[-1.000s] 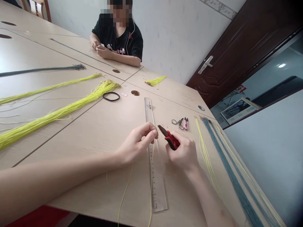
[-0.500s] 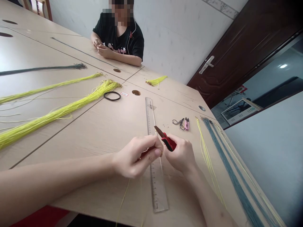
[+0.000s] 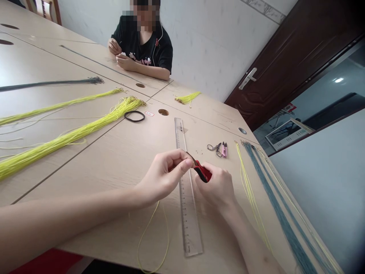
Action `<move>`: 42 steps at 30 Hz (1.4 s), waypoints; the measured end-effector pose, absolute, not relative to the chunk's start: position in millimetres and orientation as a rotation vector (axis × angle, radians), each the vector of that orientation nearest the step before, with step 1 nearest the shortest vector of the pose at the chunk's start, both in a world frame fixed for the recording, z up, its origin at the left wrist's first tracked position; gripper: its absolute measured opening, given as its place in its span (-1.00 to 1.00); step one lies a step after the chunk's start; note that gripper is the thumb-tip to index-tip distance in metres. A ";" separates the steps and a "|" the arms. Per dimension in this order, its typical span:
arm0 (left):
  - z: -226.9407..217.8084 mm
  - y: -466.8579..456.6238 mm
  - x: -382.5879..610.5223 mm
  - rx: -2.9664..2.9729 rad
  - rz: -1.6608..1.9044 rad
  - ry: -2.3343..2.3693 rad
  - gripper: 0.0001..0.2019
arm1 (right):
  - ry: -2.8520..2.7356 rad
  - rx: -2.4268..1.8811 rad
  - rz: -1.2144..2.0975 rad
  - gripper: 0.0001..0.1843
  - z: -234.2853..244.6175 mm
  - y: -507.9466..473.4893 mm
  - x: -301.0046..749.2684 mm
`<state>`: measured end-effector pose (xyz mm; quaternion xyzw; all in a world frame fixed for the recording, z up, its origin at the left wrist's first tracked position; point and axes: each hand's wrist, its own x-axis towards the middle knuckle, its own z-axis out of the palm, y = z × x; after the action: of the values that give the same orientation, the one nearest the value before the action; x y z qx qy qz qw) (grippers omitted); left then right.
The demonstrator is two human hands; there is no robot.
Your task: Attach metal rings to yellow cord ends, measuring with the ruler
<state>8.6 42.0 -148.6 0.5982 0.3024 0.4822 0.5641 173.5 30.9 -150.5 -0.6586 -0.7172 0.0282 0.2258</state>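
Fingers (image 3: 182, 163) of left hand (image 3: 162, 179) pinch yellow cord (image 3: 148, 223); right hand (image 3: 218, 188) clasps red pliers (image 3: 203, 173).
Cord end meets plier nose; squeezing likely needs steadiness.

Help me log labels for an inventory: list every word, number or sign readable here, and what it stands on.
Nothing reads clearly.
Ruler: printed markings, too small to read.
Small sticker beside the black ring: red print, blurred.
Shirt print on the person opposite: partly hidden, unreadable.
Red-and-white sign beyond the door: blurred.

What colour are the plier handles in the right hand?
Red; the pliers in the right hand show best in the head view.
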 end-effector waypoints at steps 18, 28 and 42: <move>-154.7 57.9 13.9 1.084 0.953 0.581 -0.71 | -1.922 -1.900 0.035 -0.80 -152.6 32.4 176.2; -160.3 51.7 17.9 0.893 0.869 0.597 -0.81 | -1.926 -1.863 0.002 -0.76 -153.1 34.0 181.6; -171.4 63.5 15.1 0.936 0.928 0.693 -0.84 | -1.956 -1.760 0.043 -0.86 -149.5 30.4 181.6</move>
<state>15.1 63.5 -171.4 0.4261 0.3155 0.4224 0.7352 181.6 30.4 -149.5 -0.6471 -0.7192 0.0157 0.2524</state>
